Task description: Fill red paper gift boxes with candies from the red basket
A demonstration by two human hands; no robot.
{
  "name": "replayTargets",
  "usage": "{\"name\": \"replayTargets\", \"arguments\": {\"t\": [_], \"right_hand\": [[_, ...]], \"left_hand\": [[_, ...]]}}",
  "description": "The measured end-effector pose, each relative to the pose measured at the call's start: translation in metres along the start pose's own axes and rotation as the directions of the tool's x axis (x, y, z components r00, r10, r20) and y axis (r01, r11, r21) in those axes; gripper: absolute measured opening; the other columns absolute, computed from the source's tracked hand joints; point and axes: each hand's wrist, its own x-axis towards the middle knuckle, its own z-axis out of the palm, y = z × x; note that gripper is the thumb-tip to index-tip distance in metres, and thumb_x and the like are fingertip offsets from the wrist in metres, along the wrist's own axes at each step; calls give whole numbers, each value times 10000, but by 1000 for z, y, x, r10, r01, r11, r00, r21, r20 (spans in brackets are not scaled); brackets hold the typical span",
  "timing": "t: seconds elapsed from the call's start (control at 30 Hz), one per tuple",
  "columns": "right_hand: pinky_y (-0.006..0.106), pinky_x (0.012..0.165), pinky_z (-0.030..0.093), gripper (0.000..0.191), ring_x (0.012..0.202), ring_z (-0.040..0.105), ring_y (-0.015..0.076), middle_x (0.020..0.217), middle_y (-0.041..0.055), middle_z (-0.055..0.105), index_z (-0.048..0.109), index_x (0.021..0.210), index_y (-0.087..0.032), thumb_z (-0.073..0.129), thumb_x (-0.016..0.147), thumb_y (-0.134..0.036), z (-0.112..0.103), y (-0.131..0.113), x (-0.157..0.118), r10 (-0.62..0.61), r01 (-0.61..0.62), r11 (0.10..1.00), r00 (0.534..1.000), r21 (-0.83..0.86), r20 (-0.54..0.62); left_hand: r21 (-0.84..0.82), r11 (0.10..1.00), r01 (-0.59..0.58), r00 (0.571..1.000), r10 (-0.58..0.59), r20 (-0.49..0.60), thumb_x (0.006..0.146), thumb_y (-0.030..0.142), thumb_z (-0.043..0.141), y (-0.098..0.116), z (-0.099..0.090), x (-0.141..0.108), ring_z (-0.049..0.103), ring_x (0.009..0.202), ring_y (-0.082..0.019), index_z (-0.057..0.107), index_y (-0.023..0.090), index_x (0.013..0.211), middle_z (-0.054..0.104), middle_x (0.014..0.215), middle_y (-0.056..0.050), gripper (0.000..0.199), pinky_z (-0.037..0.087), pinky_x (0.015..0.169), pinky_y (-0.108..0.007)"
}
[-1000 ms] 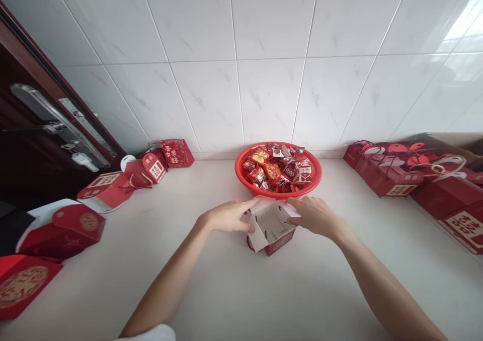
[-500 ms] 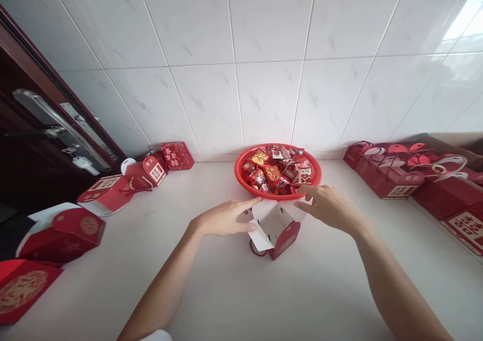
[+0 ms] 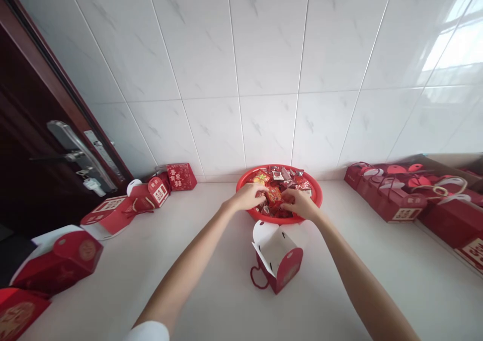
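Both hands are over a round red basket point(image 3: 317, 200) heaped with wrapped sweets. My left hand point(image 3: 249, 196) is at the basket's left side, its fingers bent around something among the sweets that I cannot make out. My right hand point(image 3: 300, 203) reaches in from the right, with fingers curled down on the sweets; what they hold is hidden. Between the hands lies a red and orange packet point(image 3: 273, 195). Just in front of the basket stands an open red box point(image 3: 290, 270) with a white inside, raised flaps and a red cord loop at its left.
Several red gift boxes point(image 3: 109, 210) line the left side of the white table point(image 3: 211, 290). More red boxes point(image 3: 396, 200) stand at the right, beside a cardboard carton point(image 3: 433, 161). A tiled wall rises behind, and a dark door point(image 3: 33, 99) is at the left.
Both hands have moved forward from the open box to the sweets in the basket. The camera view has tilted up, so the basket and boxes appear lower.
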Motion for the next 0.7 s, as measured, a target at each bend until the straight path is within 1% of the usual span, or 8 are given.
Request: {"name": "replayTargets", "arguments": {"t": [0.1, 0.17, 0.23, 0.37, 0.5, 0.6, 0.7], "right_hand": [[313, 736, 482, 273, 813, 663, 209, 882, 45, 736, 720, 1077, -180, 658, 821, -250, -1, 1, -1, 47, -43, 997, 997, -70, 64], [310, 734, 470, 263, 812, 659, 208, 869, 43, 734, 736, 1077, -191, 637, 841, -249, -2, 0, -2, 61, -49, 992, 993, -114, 100], [312, 746, 464, 263, 843, 661, 214, 903, 48, 741, 747, 1078, -204, 627, 849, -248, -3, -2, -3, 59, -41, 989, 991, -144, 124], [315, 761, 457, 250, 898, 662, 222, 980, 52, 748, 746, 1059, -213, 610, 851, -236, -3, -3, -3, 74, -55, 988, 989, -144, 131], [300, 747, 455, 179, 883, 656, 212, 955, 42, 740, 721, 970, -206, 598, 851, -258, -2, 0, -3, 80, -69, 993, 990, -98, 113], [282, 693, 430, 139, 803, 632, 194, 860, 29, 705, 678, 884, -197, 567, 855, -275, -1, 1, -2, 80, -73, 993, 994, -88, 78], [275, 656, 402, 107, 741, 602, 181, 779, 8, 659, 637, 836, -197, 558, 831, -269, 0, 2, -3, 89, -88, 996, 996, -30, 31]], "left_hand": [[71, 997, -21, 1000, 22, -13, 852, 213, 580, -7, 15, 28, 587, 1298, -315, 709, 179, 1239, 675, 1350, -117, 410, 435, 1132, -440], [106, 994, 2, 1000, -1, -10, 890, 252, 572, -10, 25, 41, 509, 1386, -327, 663, 162, 1300, 616, 1426, -146, 430, 376, 1178, -467], [125, 992, 32, 999, -33, 4, 906, 284, 581, -13, 35, 49, 485, 1405, -351, 639, 144, 1316, 594, 1442, -180, 437, 348, 1188, -500], [120, 992, 35, 999, -39, 34, 865, 330, 660, -17, 49, 52, 501, 1380, -395, 641, 147, 1279, 619, 1399, -203, 453, 339, 1171, -546], [94, 995, 28, 999, -30, 18, 848, 320, 682, -21, 50, 49, 496, 1392, -374, 596, 168, 1346, 590, 1447, -184, 528, 340, 1178, -532], [16, 999, 43, 998, -43, -37, 818, 246, 699, -22, 48, 47, 559, 1335, -341, 578, 180, 1385, 602, 1443, -158, 583, 404, 1150, -490], [-151, 987, 52, 987, -74, -142, 801, 172, 679, -22, 45, 45, 631, 1240, -299, 622, 194, 1345, 668, 1363, -121, 547, 468, 1106, -448]]}}
